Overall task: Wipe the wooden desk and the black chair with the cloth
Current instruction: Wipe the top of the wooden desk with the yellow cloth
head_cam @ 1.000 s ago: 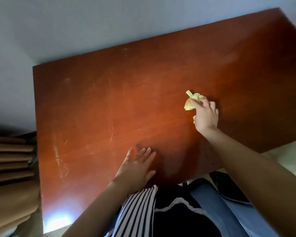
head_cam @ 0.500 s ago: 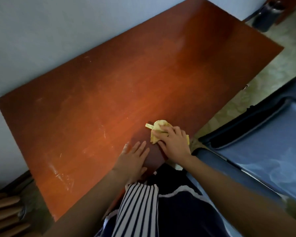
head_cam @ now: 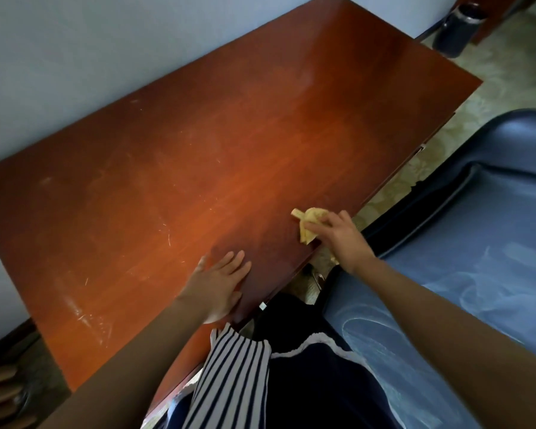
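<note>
you're wiping the desk at its near edge, right hand grip bunched round the cloth, left hand flat; the chair probably comes next.

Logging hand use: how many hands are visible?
2. Left hand flat on the desk near its front edge; right hand gripping the yellow cloth at that edge. Neither is hidden.

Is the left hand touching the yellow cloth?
Apart: the head view shows bare desk between the left hand and the cloth, which the right hand grips.
</note>
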